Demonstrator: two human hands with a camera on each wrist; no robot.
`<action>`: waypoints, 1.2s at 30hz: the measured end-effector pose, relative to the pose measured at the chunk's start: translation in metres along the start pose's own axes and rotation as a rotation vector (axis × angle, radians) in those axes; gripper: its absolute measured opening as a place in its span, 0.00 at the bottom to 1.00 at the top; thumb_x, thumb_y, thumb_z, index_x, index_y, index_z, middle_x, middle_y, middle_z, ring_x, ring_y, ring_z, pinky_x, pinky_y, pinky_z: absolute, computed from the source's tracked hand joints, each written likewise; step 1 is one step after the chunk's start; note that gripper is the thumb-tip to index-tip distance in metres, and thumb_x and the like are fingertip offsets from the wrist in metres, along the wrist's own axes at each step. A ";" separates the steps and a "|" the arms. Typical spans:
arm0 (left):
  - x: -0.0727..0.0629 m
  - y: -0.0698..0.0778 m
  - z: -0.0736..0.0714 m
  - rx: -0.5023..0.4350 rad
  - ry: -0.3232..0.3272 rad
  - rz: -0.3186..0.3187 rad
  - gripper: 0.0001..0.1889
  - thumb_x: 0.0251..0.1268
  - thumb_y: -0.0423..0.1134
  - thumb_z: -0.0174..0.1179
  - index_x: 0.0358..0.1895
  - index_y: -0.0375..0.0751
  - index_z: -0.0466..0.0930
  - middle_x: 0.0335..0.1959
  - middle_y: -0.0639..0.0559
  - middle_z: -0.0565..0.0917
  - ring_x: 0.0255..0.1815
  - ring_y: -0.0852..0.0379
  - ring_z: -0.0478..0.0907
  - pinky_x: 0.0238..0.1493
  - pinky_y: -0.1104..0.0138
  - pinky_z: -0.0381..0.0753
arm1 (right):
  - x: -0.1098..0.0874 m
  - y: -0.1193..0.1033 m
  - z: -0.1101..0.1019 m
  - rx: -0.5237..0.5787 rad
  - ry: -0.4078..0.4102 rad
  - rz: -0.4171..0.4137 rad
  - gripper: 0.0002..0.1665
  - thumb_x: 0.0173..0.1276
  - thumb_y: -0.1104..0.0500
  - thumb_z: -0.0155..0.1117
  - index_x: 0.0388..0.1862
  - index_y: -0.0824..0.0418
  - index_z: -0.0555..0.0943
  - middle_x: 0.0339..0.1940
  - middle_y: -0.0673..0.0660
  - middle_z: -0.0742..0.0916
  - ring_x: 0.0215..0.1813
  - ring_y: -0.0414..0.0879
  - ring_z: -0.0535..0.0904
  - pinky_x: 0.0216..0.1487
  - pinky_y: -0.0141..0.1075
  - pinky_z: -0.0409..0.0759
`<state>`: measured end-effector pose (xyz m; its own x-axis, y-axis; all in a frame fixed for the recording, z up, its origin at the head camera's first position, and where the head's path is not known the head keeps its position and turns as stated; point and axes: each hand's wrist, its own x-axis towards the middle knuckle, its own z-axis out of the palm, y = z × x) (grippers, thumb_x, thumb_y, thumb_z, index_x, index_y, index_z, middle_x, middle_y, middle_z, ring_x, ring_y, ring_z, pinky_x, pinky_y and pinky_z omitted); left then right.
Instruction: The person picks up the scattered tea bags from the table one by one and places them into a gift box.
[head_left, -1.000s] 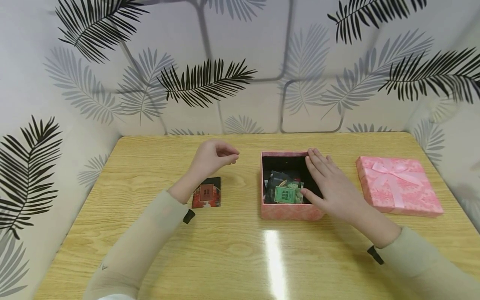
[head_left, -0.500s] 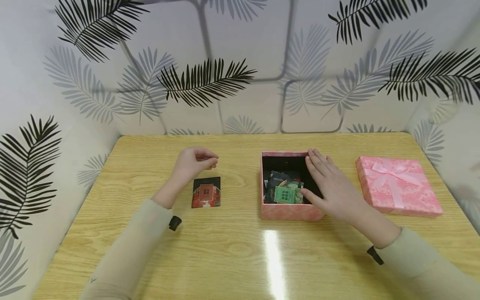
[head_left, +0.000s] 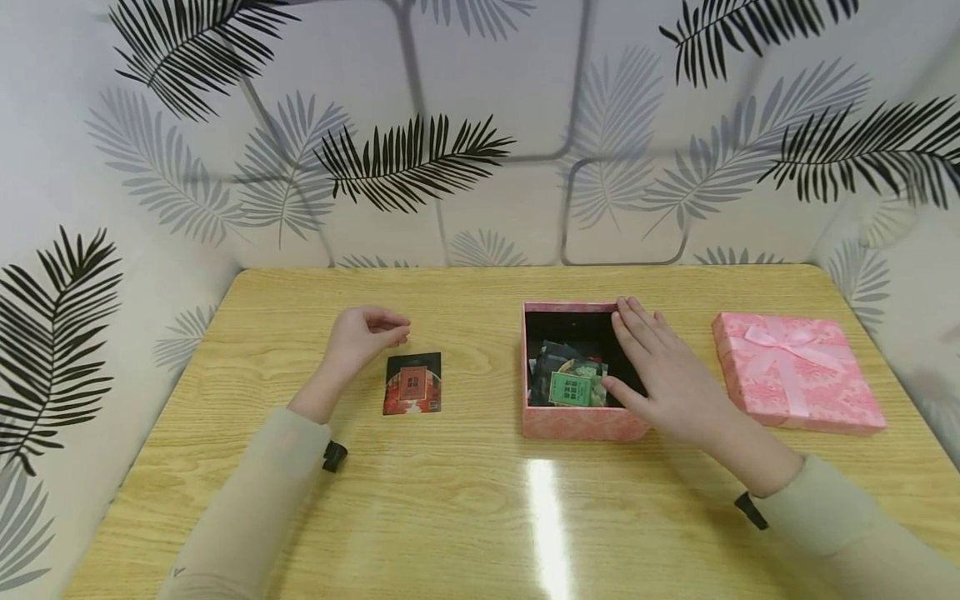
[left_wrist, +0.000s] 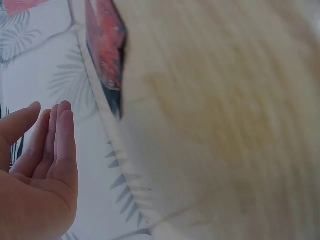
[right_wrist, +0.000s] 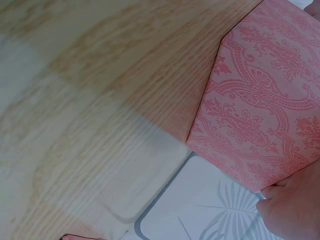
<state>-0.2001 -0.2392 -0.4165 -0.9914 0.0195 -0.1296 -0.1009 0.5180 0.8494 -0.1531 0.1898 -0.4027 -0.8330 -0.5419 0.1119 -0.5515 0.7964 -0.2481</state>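
My left hand hovers just behind and left of a small flat black-and-red packet on the table. Its fingers are loosely bent and hold nothing; thumb and fingertips stand apart in the left wrist view, where the packet shows beyond them. A pink patterned box with a black inside stands without its lid. Several dark packets lie in it, a green-labelled packet on top. My right hand rests on the box's right rim, fingers straight toward the far corner, thumb near the front. The box's right part is covered by it.
A pink lid with a ribbon bow lies on the table to the right of the box. The wooden table reaches back to a white wall covering with leaf prints.
My left hand has moved left and a little toward me, away from the box, uncovering the black-and-red packet. The right hand, box and lid have stayed put.
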 end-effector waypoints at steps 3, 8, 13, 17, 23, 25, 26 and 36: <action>-0.001 -0.007 -0.001 0.040 -0.006 -0.008 0.13 0.75 0.33 0.66 0.56 0.29 0.88 0.52 0.32 0.90 0.50 0.40 0.90 0.53 0.59 0.91 | 0.000 0.001 0.001 -0.004 0.002 0.001 0.51 0.82 0.41 0.57 0.86 0.72 0.53 0.89 0.70 0.56 0.89 0.65 0.49 0.92 0.45 0.36; -0.002 -0.018 -0.002 0.108 -0.016 0.004 0.13 0.74 0.35 0.68 0.55 0.31 0.89 0.52 0.34 0.90 0.51 0.42 0.89 0.54 0.57 0.90 | 0.000 0.001 0.001 -0.003 -0.003 0.002 0.51 0.82 0.41 0.57 0.86 0.72 0.52 0.89 0.70 0.55 0.90 0.65 0.49 0.91 0.45 0.35; -0.004 -0.024 -0.005 0.150 -0.036 0.025 0.14 0.73 0.34 0.69 0.56 0.32 0.89 0.53 0.34 0.90 0.53 0.40 0.89 0.57 0.53 0.89 | 0.000 -0.001 -0.001 -0.007 -0.009 0.005 0.51 0.82 0.41 0.57 0.86 0.72 0.52 0.89 0.69 0.55 0.90 0.65 0.49 0.92 0.47 0.37; -0.006 -0.028 -0.006 0.175 -0.067 0.049 0.15 0.72 0.33 0.70 0.57 0.31 0.88 0.53 0.34 0.90 0.54 0.39 0.89 0.58 0.53 0.89 | 0.000 -0.002 -0.003 -0.009 -0.024 0.013 0.51 0.82 0.41 0.56 0.86 0.71 0.51 0.89 0.69 0.54 0.90 0.65 0.48 0.91 0.50 0.40; -0.009 -0.032 -0.008 0.192 -0.106 0.090 0.17 0.70 0.33 0.72 0.59 0.31 0.87 0.55 0.34 0.89 0.54 0.39 0.88 0.58 0.52 0.89 | 0.001 -0.002 -0.005 -0.013 -0.037 0.019 0.51 0.82 0.41 0.56 0.87 0.71 0.51 0.89 0.68 0.53 0.90 0.64 0.47 0.91 0.51 0.40; -0.009 -0.033 -0.009 0.221 -0.115 0.114 0.19 0.69 0.33 0.73 0.60 0.32 0.86 0.55 0.35 0.89 0.55 0.39 0.87 0.59 0.51 0.88 | 0.000 -0.002 -0.005 -0.013 -0.038 0.021 0.51 0.83 0.41 0.56 0.86 0.71 0.51 0.89 0.68 0.53 0.90 0.64 0.47 0.91 0.51 0.40; -0.010 -0.033 -0.009 0.240 -0.121 0.128 0.19 0.68 0.34 0.74 0.60 0.32 0.86 0.56 0.36 0.89 0.56 0.40 0.87 0.60 0.51 0.88 | 0.000 -0.002 -0.005 -0.013 -0.038 0.021 0.50 0.83 0.41 0.56 0.86 0.71 0.51 0.89 0.68 0.53 0.90 0.64 0.47 0.91 0.51 0.40; -0.013 -0.032 -0.007 0.411 -0.188 0.232 0.28 0.61 0.39 0.80 0.63 0.33 0.85 0.61 0.37 0.87 0.63 0.39 0.84 0.70 0.45 0.80 | -0.001 -0.001 -0.003 -0.004 -0.013 0.010 0.51 0.82 0.41 0.57 0.86 0.72 0.53 0.89 0.69 0.55 0.90 0.64 0.48 0.92 0.49 0.39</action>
<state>-0.1850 -0.2623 -0.4386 -0.9479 0.3076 -0.0831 0.1989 0.7749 0.6000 -0.1515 0.1905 -0.3997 -0.8377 -0.5375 0.0970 -0.5435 0.8028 -0.2452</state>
